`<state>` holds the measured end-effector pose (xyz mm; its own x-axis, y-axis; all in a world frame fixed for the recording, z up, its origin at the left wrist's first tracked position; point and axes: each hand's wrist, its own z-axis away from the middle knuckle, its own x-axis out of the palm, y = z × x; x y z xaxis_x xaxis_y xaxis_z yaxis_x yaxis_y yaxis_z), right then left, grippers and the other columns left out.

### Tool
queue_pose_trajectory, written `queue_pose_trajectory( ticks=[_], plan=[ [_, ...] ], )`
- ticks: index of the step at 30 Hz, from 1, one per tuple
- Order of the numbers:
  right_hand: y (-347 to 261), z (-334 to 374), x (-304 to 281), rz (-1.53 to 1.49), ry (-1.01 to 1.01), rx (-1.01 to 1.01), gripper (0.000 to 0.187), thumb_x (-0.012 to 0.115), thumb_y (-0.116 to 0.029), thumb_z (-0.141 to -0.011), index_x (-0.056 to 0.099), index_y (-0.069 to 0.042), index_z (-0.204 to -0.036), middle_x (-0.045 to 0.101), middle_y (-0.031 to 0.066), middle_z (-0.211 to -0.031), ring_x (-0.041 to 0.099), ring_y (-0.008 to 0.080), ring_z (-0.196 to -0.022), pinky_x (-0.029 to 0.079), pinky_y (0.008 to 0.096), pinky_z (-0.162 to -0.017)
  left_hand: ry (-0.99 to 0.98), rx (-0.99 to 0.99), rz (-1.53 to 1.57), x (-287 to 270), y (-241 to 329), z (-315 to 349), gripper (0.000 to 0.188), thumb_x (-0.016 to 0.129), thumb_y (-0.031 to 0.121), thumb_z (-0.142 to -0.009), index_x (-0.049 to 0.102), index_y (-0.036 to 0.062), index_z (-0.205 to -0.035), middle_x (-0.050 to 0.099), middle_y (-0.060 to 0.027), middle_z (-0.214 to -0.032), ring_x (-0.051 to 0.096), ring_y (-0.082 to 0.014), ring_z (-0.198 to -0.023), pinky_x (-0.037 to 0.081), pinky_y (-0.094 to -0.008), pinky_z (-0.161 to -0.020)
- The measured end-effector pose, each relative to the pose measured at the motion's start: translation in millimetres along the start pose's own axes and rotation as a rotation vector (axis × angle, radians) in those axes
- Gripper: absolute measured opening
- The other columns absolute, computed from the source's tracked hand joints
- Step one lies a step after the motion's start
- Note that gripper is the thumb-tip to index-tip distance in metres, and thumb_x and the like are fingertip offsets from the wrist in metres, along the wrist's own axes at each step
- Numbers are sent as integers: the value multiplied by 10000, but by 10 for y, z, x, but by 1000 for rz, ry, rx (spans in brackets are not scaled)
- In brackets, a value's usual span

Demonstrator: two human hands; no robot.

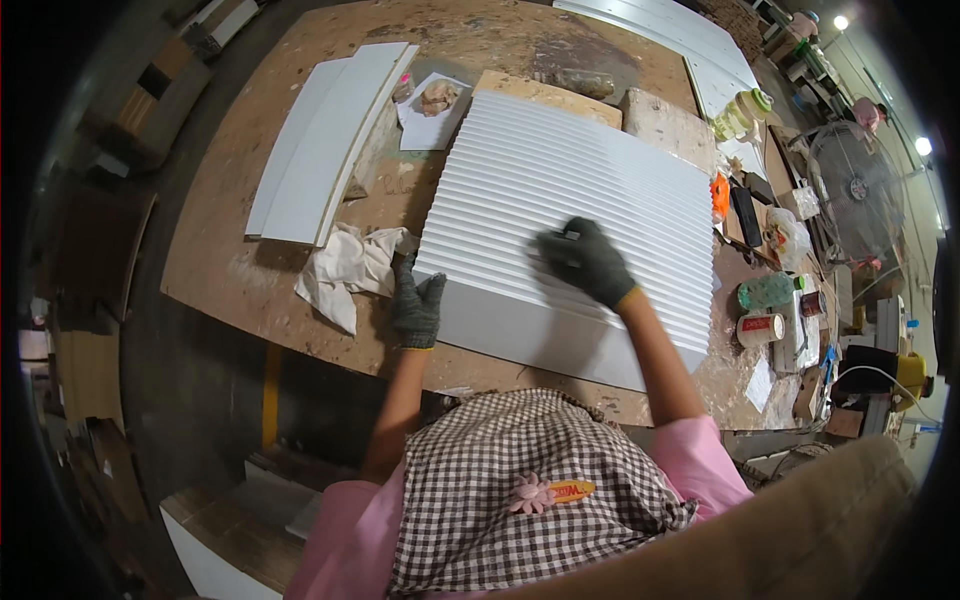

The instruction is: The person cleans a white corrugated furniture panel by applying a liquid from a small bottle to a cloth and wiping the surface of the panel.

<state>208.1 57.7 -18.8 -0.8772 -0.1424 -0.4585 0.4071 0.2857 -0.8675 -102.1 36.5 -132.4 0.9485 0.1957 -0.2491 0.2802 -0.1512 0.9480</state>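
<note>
The right hand (590,265), gloved in dark grey, is over the ribbed white panel (580,180), right of its middle and toward the near side. Its fingers curl inward, but they are blurred; I can't tell whether they pinch anything or touch the ridges. The left hand (418,310), gloved alike, sits at the panel's left edge by the near corner, thumb apart from the fingers; whether it grips, I can't make out.

So the panel lies beneath the right hand and just beside the left, its smooth strip toward the person. That near edge runs close to the edge of the table (215,250). A crumpled cloth (350,262) crowds the left hand's outer side; past it, stacked white boards (330,140) stand apart from the panel, brown tabletop between. A whitish block (668,128) borders the far edge, while a green bottle (768,291) and a paper cup (760,331) hem the right side.
</note>
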Motion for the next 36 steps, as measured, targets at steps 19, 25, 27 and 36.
queue_pose_trajectory(
  ticks=[19, 25, 27, 36],
  plan=[
    [42, 466, -518, 782, -235, -176, 385, 665, -141, -876, 681, -208, -1254, 566, 121, -1353, 550, 330, -1206, 486, 432, -1039, 2, -31, -152, -27, 79, 20, 642, 706, 345, -948, 456, -27, -1408, 611, -178, -1248, 599, -266, -1122, 490, -397, -970],
    [87, -588, 362, 807, -279, -444, 466, 570, -77, -893, 649, -282, -1304, 558, 76, -1329, 540, 298, -1181, 504, 410, -1001, 54, 42, -182, -3, 124, 2, 650, 709, 388, -936, 485, -25, -1383, 621, -203, -1271, 598, -311, -1166, 461, -418, -1014],
    [7, -992, 670, 753, -278, -477, 390, 609, -111, -882, 668, -228, -1249, 597, 94, -1269, 559, 311, -1162, 512, 391, -989, 35, 53, -223, -11, 118, 9, 652, 710, 394, -930, 490, -22, -1381, 616, -215, -1279, 591, -345, -1188, 456, -435, -1023],
    [228, -1029, 376, 854, -391, -758, 279, 622, -188, -917, 661, -166, -1193, 574, 82, -1118, 568, 299, -987, 529, 395, -846, 66, 28, -189, 11, -76, -4, 690, 716, 439, -913, 501, -30, -1370, 632, -218, -1244, 607, -355, -1157, 472, -439, -1004]
  ],
)
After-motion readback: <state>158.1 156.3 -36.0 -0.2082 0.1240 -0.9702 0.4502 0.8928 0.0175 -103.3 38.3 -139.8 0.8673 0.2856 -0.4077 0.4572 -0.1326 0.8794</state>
